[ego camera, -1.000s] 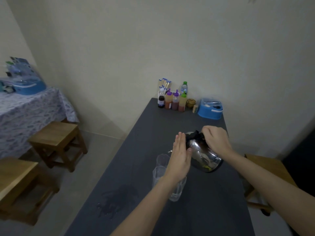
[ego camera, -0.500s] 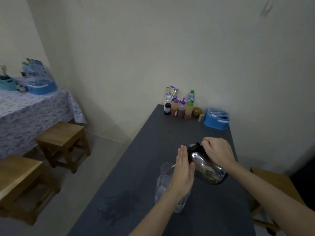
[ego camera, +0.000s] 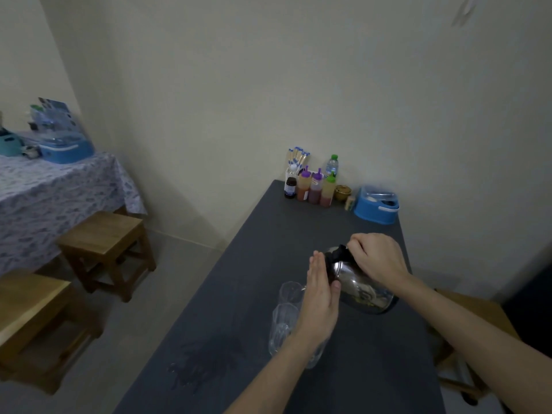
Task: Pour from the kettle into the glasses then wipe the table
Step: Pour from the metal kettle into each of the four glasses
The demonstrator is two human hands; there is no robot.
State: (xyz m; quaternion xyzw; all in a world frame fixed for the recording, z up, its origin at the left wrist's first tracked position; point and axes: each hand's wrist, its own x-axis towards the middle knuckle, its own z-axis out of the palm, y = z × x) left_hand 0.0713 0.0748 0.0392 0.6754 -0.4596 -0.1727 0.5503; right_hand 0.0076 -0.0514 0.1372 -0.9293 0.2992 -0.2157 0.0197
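Observation:
A steel kettle (ego camera: 360,289) with a black top is tilted to the left above the dark grey table (ego camera: 373,369). My right hand (ego camera: 378,258) grips its black handle from above. My left hand (ego camera: 319,300) is flat, fingers straight, its palm pressed against the kettle's lid end. Two clear glasses stand to the left of the kettle: the far glass (ego camera: 290,291) sits under the spout, and the near glass (ego camera: 282,330) is partly hidden behind my left wrist. A wet patch (ego camera: 203,366) darkens the table near the left front edge.
Sauce bottles (ego camera: 313,188), a chopstick holder (ego camera: 297,158) and a blue box (ego camera: 377,209) stand at the table's far end by the wall. Wooden stools (ego camera: 104,234) stand on the floor to the left, beside a table with a patterned cloth (ego camera: 53,192). Another stool (ego camera: 475,318) is at the right.
The camera has tilted up slightly, so hands and kettle sit lower in the frame. Both hands keep the same hold on the tilted kettle over the far glass.

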